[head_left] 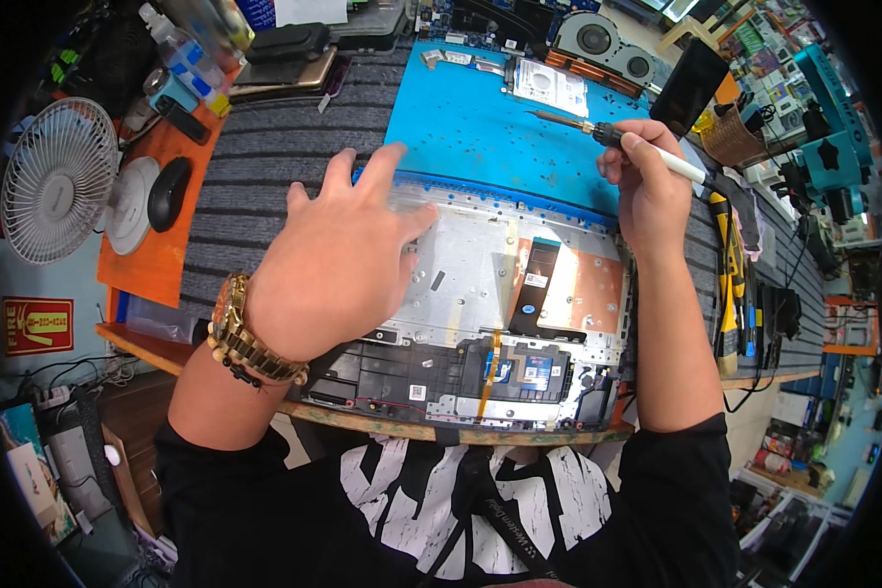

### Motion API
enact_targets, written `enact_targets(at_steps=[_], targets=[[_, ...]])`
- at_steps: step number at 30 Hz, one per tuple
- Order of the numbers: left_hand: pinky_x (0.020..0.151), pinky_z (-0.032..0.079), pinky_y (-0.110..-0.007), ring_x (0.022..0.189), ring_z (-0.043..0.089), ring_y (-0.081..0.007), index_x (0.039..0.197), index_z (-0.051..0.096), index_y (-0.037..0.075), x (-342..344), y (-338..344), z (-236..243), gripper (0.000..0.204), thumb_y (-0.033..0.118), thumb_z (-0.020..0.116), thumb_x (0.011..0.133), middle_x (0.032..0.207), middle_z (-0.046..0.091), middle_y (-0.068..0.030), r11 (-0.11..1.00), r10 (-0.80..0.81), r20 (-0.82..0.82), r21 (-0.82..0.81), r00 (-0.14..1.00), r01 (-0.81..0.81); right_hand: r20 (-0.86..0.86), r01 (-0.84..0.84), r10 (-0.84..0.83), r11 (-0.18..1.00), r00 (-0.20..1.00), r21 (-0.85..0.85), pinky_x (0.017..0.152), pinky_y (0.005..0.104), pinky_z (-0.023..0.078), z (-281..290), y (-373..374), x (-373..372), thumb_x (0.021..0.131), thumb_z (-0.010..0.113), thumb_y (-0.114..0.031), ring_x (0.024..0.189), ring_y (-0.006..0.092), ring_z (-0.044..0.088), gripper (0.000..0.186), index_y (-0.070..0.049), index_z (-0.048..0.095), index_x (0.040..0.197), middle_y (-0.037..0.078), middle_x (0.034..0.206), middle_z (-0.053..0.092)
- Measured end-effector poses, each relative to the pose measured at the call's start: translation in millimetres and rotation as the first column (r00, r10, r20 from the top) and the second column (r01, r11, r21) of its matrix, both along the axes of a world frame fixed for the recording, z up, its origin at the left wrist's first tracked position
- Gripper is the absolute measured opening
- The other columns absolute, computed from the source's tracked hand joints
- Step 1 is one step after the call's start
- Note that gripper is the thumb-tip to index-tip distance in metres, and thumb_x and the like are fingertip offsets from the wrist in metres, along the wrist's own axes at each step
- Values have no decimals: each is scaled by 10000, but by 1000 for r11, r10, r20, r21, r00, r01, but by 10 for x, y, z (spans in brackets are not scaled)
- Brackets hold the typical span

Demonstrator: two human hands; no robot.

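Observation:
An opened laptop chassis [461, 269] lies in front of me with its metal plate, black ribbon and touchpad board [537, 372] exposed. My left hand [338, 260], with a gold watch [235, 328] at the wrist, rests over the chassis's left part, fingers spread toward its far edge. It covers what lies beneath. In my right hand [654, 181] is a soldering iron [671, 165] with a white handle, gripped between thumb and fingers. Its tip points left, raised above the blue mat [500, 127], touching nothing that I can see.
A hard drive [551, 88] and small screws lie on the mat. Beyond it sit a cooling fan assembly [598, 44] and circuit boards. Stacked phones [284, 69] and a white fan [57, 181] stand at left. Yellow-handled tools [727, 274] and a black phone [689, 86] are at right.

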State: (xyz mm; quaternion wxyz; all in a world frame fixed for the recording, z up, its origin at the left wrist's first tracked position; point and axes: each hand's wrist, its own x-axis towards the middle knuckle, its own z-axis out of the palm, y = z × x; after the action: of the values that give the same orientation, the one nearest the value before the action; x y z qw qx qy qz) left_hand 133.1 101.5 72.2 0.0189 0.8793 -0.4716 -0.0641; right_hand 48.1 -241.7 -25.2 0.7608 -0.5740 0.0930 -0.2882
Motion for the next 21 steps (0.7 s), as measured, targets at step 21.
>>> enact_targets(at_steps=[21], targets=[[1179, 573, -529, 1461, 618, -541, 1514, 777, 203, 74, 65, -38, 504, 141, 779, 1014, 1665, 532, -358, 999, -38, -43, -18, 998, 37, -3, 55, -55, 998, 998, -41, 708, 299, 517, -3, -73, 15, 1040, 759, -115, 755, 155, 648, 172, 22, 740, 1142, 105, 900, 743]])
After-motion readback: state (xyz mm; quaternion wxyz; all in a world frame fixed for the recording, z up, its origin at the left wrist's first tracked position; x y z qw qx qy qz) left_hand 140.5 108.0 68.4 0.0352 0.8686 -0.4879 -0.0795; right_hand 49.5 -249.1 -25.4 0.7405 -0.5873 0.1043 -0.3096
